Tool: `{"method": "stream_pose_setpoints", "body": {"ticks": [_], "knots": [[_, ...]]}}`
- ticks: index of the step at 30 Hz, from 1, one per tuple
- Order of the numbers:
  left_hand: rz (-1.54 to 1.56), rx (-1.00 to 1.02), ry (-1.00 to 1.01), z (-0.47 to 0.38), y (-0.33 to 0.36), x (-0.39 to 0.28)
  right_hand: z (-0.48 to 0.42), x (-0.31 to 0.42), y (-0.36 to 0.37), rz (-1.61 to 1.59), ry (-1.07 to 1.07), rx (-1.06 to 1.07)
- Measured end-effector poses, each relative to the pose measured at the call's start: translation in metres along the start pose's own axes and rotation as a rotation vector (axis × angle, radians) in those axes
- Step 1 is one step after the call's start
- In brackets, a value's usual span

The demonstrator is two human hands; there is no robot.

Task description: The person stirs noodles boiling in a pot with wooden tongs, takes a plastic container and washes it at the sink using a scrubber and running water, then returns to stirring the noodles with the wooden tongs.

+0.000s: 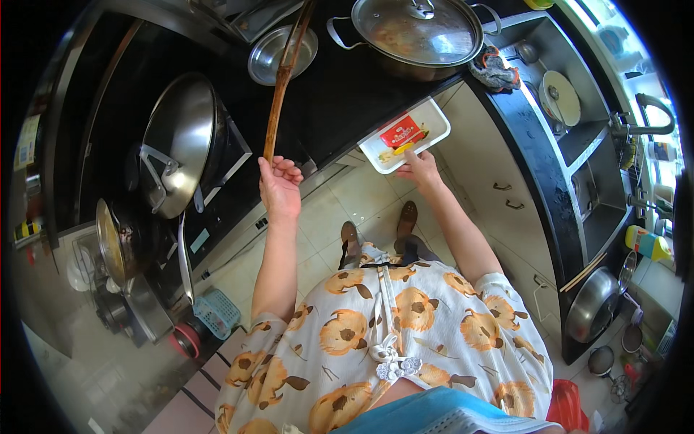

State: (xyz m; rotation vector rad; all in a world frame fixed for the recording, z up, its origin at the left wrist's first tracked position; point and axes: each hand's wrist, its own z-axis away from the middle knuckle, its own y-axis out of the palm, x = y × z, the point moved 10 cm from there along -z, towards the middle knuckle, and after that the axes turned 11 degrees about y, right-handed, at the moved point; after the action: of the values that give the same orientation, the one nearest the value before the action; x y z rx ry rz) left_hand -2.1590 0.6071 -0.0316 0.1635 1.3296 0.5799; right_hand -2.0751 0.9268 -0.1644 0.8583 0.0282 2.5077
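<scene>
My left hand [282, 187] pinches the lower end of a long brown bamboo stick [277, 111] between thumb and fingers. The stick splits into two prongs farther up, like tongs, and these cross over a shallow metal bowl [260, 57] on the black counter. In my right hand [424, 169] is the near edge of a white tray [438, 126], held in front of the counter edge. Inside the tray lie a red packet [400, 130] bearing writing, a small yellow piece [403, 148] and some food scraps.
A large lidded pot [417, 38] stands on the counter, with a dark cloth [493, 70] beside it. To the right is a metal sink [588, 65] holding a pale bowl [566, 97]. At the left, a lidded wok [181, 141] has its long handle [184, 260] sticking out over the floor.
</scene>
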Motion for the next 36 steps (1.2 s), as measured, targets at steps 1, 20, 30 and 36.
{"method": "stream_pose_setpoints", "body": {"ticks": [1,20,30,36], "knots": [[0.002,-0.004,0.001,-0.004,-0.005,-0.001,0.0,0.001,-0.001,0.015,-0.003,-0.03],[-0.377,0.488,-0.539,0.073,-0.019,0.118,-0.006,0.001,-0.002,-0.026,0.057,-0.119],[-0.588,0.433,-0.258,0.01,0.034,0.206,-0.008,-0.001,0.0,-0.016,0.055,-0.159],[-0.713,0.464,-0.295,0.033,0.028,0.221,-0.005,-0.006,-0.023,0.039,0.009,-0.232]]}}
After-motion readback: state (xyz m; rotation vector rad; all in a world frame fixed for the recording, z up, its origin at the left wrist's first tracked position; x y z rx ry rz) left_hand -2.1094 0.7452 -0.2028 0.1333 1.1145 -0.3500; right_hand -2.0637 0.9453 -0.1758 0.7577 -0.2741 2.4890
